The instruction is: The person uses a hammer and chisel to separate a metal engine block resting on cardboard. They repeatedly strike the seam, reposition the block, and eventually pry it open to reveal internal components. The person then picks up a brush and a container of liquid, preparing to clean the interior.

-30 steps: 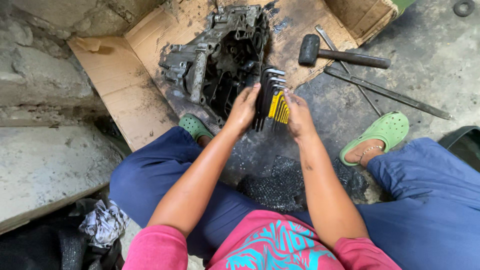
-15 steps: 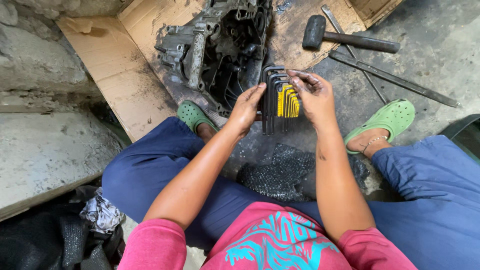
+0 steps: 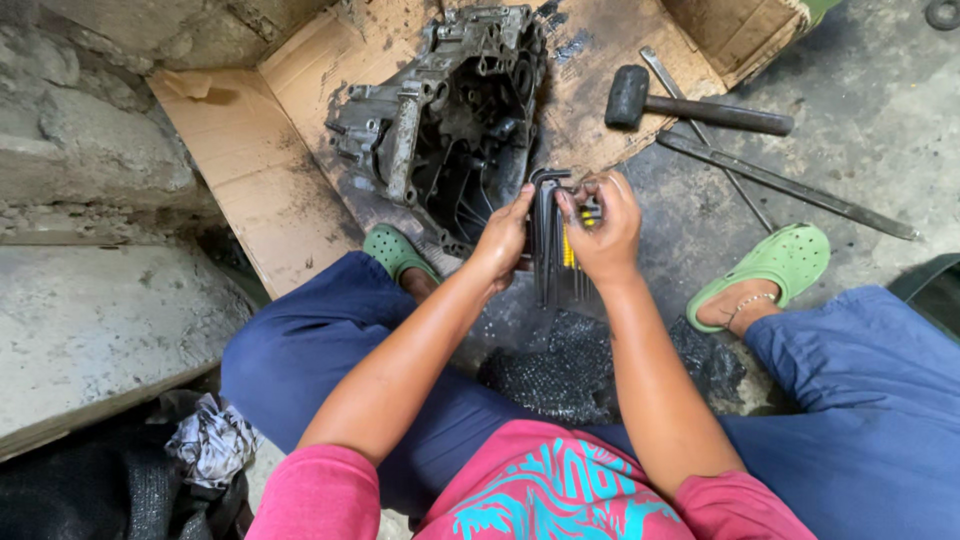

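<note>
Both hands up at centre frame on a set of hex keys [image 3: 553, 245] — dark L-shaped keys in a holder w/ yellow showing between them. Left hand [image 3: 503, 238] closed around the left side of the set, thumb up by the bent ends, grip firm. Right hand [image 3: 607, 228] wrapped on the right side, fingertips [image 3: 572, 200] pinching at the top of the keys near the short bends; whether it has one key singled out, can't tell. Long shafts hang down below both hands, toward the person.

Set is held in the air, just near of a greasy metal engine casing [image 3: 450, 115] lying on flattened cardboard [image 3: 250, 170] on the floor. Far right: black-headed hammer [image 3: 690, 105] and a long flat bar [image 3: 780, 180] — well apart from the hands. Green clogs [image 3: 775, 265] on both feet.
</note>
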